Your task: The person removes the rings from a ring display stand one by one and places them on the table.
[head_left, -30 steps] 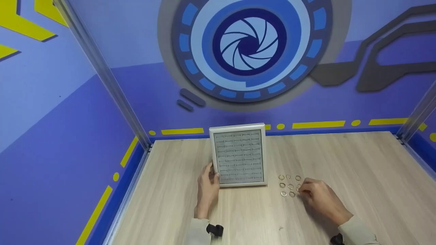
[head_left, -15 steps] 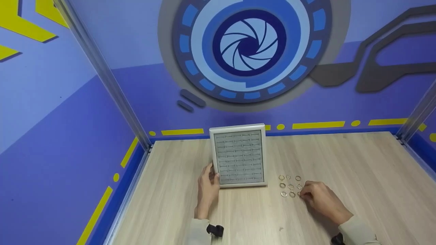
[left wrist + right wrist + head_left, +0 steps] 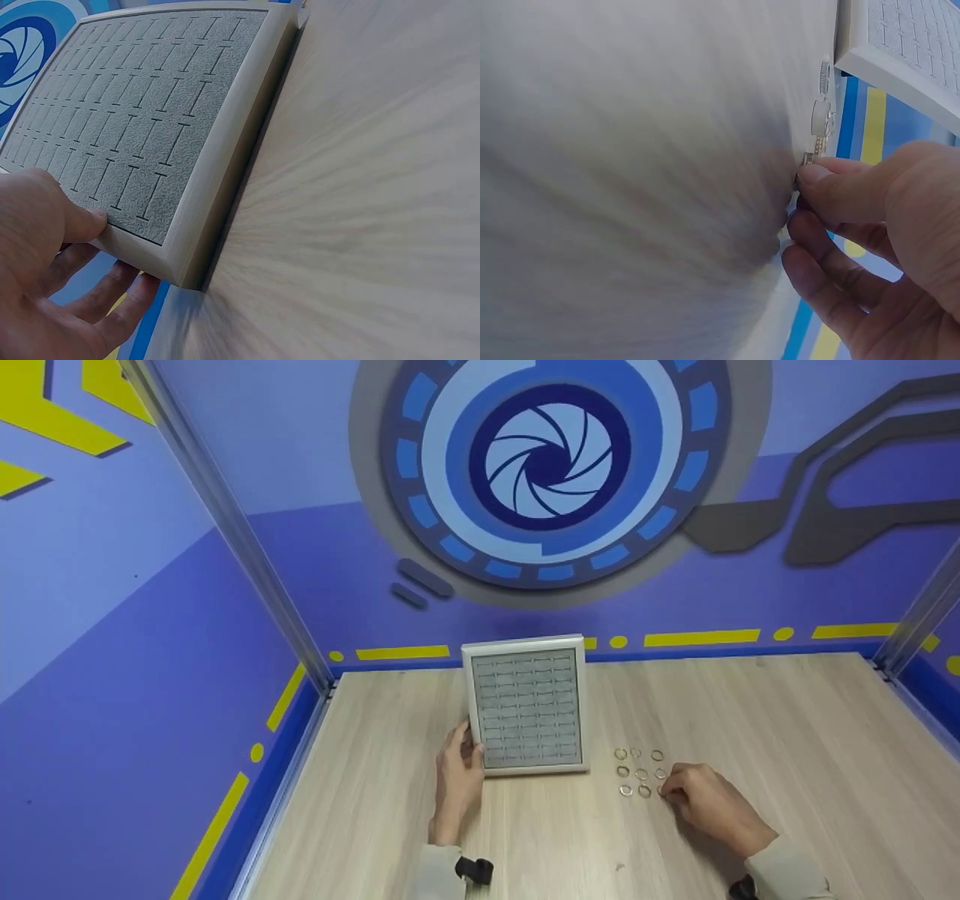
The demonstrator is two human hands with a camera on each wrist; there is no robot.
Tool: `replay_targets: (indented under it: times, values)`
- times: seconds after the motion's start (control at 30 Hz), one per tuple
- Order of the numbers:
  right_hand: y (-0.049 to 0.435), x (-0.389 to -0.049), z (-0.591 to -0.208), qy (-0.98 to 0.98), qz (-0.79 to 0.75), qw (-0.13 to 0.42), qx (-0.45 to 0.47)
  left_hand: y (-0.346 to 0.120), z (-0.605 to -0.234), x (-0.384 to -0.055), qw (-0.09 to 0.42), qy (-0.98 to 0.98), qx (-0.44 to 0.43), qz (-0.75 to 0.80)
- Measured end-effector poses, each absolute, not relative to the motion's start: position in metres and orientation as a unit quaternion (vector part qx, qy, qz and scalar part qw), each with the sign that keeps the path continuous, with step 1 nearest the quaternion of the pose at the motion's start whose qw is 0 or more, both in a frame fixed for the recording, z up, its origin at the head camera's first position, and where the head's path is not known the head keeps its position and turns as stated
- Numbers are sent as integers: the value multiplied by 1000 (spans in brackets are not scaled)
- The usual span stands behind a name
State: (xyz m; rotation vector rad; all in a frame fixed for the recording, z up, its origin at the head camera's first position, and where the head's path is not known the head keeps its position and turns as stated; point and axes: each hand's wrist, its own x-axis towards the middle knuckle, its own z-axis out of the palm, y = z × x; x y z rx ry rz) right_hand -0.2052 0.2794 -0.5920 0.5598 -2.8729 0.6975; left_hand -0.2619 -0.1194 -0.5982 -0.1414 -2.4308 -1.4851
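A white-framed ring display tray with a grey slotted insert stands tilted back on the table. My left hand grips its lower left edge, thumb on the frame's front and fingers behind, as the left wrist view shows. To the right, several metal rings lie in rough rows on the wood. My right hand is at the near right corner of these rows. In the right wrist view its thumb and index finger pinch a ring low at the tabletop; the fingertips partly cover it.
The wooden table is bounded by a blue printed back wall and a left side panel. A metal post rises at the back left corner. Black straps circle both wrists.
My right fingertips have shifted slightly towards me, from the middle row to the nearest row, with a ring at their tips. My left hand and the tray have stayed put.
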Motion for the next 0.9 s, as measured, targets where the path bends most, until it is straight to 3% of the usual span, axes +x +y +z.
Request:
replay_targets:
  times: [0.33, 0.47, 0.77, 0.9]
  values:
    - [285, -206, -596, -941, 251, 84, 210, -119, -600, -261, 154, -847, -52, -506]
    - [284, -205, -594, -943, 268, 103, 170, -120, -599, -261, 148, -845, -52, -511]
    - [293, -200, -598, -930, 256, 242, 103, -121, -594, -258, 160, -879, -63, -444]
    - [303, -200, -596, -927, 238, 275, 95, -125, -591, -255, 185, -901, -86, -383]
